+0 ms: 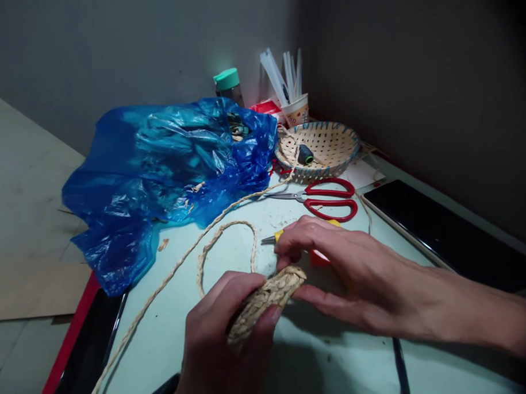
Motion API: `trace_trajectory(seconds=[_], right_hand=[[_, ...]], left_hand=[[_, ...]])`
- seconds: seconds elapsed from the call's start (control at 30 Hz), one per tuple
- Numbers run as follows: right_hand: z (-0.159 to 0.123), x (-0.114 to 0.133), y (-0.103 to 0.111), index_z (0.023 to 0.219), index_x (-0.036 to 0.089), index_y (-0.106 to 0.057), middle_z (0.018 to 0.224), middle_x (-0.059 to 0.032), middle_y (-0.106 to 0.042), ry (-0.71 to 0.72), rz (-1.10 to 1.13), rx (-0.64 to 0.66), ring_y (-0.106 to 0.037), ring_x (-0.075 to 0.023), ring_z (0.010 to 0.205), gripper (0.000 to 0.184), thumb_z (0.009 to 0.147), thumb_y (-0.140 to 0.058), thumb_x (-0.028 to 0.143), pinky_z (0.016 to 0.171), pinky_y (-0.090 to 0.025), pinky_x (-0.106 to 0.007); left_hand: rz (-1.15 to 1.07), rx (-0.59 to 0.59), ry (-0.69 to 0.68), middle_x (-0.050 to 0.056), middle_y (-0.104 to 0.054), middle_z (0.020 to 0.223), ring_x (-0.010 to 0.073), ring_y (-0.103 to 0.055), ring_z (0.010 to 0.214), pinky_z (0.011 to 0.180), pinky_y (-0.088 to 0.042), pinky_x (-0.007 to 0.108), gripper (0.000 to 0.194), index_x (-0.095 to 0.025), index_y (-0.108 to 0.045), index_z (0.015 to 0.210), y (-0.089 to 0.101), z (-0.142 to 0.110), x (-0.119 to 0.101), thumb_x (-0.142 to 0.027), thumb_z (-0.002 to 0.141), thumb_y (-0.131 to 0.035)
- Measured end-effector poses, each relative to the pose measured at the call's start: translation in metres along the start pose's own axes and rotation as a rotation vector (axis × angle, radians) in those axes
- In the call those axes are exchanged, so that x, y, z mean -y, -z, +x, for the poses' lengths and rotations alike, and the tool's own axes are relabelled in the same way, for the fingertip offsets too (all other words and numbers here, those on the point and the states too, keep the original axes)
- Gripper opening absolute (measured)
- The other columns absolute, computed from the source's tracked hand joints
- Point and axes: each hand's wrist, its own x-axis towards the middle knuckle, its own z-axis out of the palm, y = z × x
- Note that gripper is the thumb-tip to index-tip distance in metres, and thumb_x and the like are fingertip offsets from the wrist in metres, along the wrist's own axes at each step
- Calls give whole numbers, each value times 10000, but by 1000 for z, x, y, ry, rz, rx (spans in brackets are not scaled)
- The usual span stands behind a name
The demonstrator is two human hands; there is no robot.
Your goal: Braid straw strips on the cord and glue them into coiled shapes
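Note:
A thick braided straw piece (pixel 267 303) is raised over the table, tilted up to the right. My left hand (pixel 225 336) grips it between thumb and fingers along its sides. At its upper end, my right hand (pixel 338 263) curls round with thumb below and fingers above, closed on the straw. A thin straw braid (pixel 227 226) loops on the tabletop behind the left hand. Partly hidden by the right hand, a yellow-handled tool with a pointed metal tip (pixel 268 240) lies beyond the fingers. Red-handled scissors (pixel 330 199) rest farther back.
A crumpled blue plastic bag (pixel 171 160) spreads at the back left. Behind the scissors stands a woven basket (pixel 339 148) holding a dark thread spool (pixel 305 155). A paper cup of white sticks (pixel 296 111) and a green-lidded bottle (pixel 227 78) are by the wall. A phone (pixel 437 231) lies right.

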Motion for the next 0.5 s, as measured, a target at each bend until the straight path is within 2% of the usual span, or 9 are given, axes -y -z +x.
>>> trace_trajectory(seconds=[0.2,0.37,0.5], right_hand=[[0,-4,-5,1114,224,-474,1080,8,-568,-55,84,-30,-552,-119,945,247,915,-620,233,832,-437,-225],[-2,-6,-10,1098,247,-466,1072,17,-568,-73,102,-39,-562,-124,919,287,875,-641,205,801,-443,-243],[-3,-5,-12,1080,256,-462,1075,22,-560,-86,110,-49,-559,-126,922,303,851,-649,190,794,-441,-244]], left_hand=[[44,15,-14,-46,-712,881,134,-666,757,667,-501,226,121,-293,-687,934,2,-1,1,-227,845,-640],[47,42,-11,-18,-702,880,138,-662,777,667,-503,226,104,-261,-693,919,3,-2,0,-210,854,-629],[36,21,-26,-26,-695,869,131,-667,763,697,-512,225,107,-263,-688,903,2,-3,-3,-190,845,-637]])
